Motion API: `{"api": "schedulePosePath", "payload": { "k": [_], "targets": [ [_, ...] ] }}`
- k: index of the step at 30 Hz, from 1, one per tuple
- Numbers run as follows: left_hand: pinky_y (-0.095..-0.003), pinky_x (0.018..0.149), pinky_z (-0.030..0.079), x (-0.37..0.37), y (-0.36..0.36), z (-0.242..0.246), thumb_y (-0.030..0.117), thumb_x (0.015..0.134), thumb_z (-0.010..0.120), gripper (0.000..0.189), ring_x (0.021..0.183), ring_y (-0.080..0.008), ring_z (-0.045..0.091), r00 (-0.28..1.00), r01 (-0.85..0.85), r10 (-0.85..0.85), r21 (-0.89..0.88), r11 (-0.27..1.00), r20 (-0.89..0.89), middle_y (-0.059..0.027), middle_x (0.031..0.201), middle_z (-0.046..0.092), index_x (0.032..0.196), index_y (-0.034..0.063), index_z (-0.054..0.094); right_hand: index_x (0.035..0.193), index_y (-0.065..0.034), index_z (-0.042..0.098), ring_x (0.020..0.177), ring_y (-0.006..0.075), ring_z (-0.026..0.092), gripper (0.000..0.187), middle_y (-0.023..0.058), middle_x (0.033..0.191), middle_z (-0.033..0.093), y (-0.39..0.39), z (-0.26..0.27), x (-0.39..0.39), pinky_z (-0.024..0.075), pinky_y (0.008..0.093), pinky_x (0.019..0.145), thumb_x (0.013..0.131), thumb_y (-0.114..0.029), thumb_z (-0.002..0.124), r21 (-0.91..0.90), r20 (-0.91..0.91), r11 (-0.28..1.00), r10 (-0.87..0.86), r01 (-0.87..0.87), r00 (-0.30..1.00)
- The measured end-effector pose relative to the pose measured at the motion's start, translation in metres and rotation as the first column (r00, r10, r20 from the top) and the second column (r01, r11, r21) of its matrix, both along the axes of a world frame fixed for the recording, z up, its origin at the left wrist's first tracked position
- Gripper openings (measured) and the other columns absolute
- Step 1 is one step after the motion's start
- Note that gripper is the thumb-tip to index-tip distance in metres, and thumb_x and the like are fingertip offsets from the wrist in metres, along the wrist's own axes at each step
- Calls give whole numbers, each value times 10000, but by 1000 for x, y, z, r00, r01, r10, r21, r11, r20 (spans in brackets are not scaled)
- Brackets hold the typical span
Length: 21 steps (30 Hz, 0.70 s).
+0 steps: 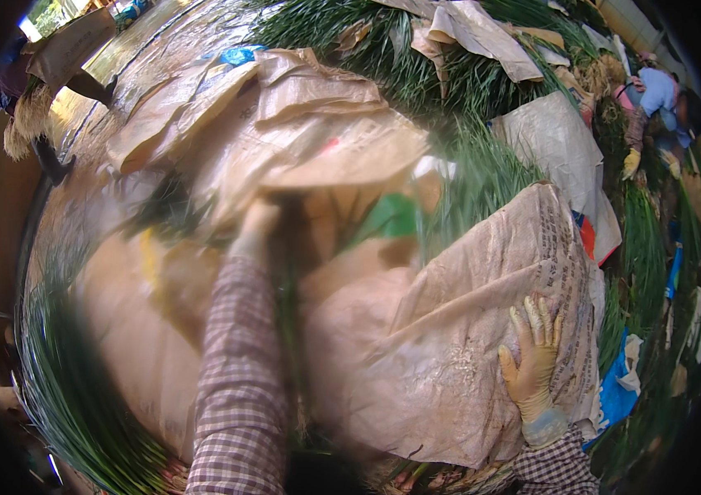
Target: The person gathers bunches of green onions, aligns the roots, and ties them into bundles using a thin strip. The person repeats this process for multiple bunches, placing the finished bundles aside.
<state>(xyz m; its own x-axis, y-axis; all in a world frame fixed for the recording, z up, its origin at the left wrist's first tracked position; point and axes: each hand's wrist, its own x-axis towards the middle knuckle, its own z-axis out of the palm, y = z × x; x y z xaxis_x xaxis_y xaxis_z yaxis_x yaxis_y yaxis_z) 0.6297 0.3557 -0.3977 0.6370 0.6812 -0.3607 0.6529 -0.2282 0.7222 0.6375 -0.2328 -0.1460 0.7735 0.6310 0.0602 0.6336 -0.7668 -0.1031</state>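
Observation:
My right hand (533, 365), in a thin yellowish glove, lies flat with its fingers apart on a woven plastic sack (449, 371) that covers a bundle with roots showing beneath. My left arm in a checked sleeve reaches forward; my left hand (262, 216) is blurred, at the edge of another beige woven sack (350, 154). Whether its fingers hold that edge is too blurred to tell. Long green leafy stalks (72, 371) with pale root ends lie at the lower left, beside a brownish sack (140, 346). More green stalks (486, 167) stick out between the sacks.
A large heap of green stalks (338, 25) with sacks over it lies at the far side. A person (660, 99) with yellow gloves bends over stalks at the right. Another person (47, 93) carries a rooted bundle at the upper left, on wet ground (171, 43). Blue plastic (619, 390) lies at the right.

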Motion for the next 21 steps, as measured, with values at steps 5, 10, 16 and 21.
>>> {"api": "schedulePosePath", "payload": {
  "k": [5,10,16,21],
  "targets": [
    [-319,775,525,-10,64,55,173,823,684,785,999,-208,609,764,185,-395,414,891,511,-181,1217,586,1483,125,262,1325,-72,532,1389,369,303,604,160,1458,405,2,-1,3,132,584,1152,789,-345,596,-12,-24,1000,-9,9,1000],
    [-354,912,500,-49,14,80,401,679,824,787,1095,-287,615,935,45,-25,48,998,-354,-207,1191,630,1278,-32,553,1310,-72,539,1390,384,299,578,166,1458,402,4,2,5,141,589,1149,811,-360,583,-35,-20,999,-8,7,1000],
    [-374,1021,432,-64,-10,56,515,578,864,964,1205,-334,556,913,161,-97,131,978,-397,-237,1277,583,1291,-45,536,1339,-55,506,1389,402,298,611,185,1457,398,4,0,5,135,586,1147,821,-372,576,-56,-42,998,7,-10,999],
    [-383,972,470,-63,-6,43,687,554,766,998,1141,-311,610,714,283,-19,263,923,-700,-214,1217,631,1224,-35,605,1349,-46,496,1392,404,294,626,187,1458,397,4,0,3,141,586,1140,831,-391,562,-77,-16,997,17,-18,1000]
  ]
}}
